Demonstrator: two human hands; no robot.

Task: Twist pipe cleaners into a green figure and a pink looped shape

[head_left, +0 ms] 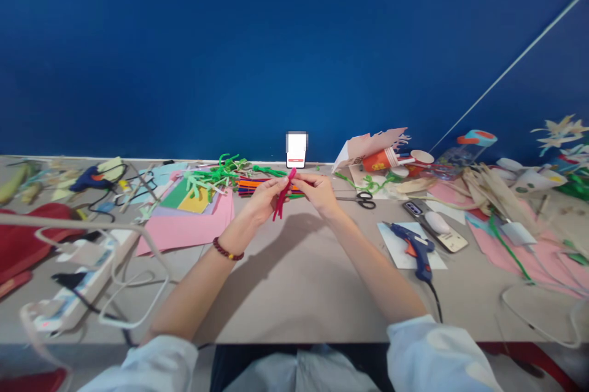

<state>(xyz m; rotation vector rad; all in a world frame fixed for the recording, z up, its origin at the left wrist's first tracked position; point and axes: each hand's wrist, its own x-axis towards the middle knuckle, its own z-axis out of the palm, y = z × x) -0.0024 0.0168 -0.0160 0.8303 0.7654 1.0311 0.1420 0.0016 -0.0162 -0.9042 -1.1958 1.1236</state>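
Observation:
Magenta pipe cleaners [280, 203], bunched and bent together, are held up over the middle of the table. My left hand [269, 197] is closed around them from the left, and their loose ends hang below its fingers. From the right, the fingertips of my right hand [316, 192] pinch near the top of the same bunch. Behind my hands lies a bundle of orange and purple pipe cleaners [251, 186], partly hidden by them. A phone [296, 149] with a lit screen stands upright against the blue wall.
To the right lie black-handled scissors [365, 200], a blue glue gun [416, 248] on pale paper, and a phone [435, 226] with a white mouse on it. Coloured paper sheets [184, 232] and green pipe-cleaner shapes [223, 170] lie left. A power strip [87, 281] with cables sits at far left.

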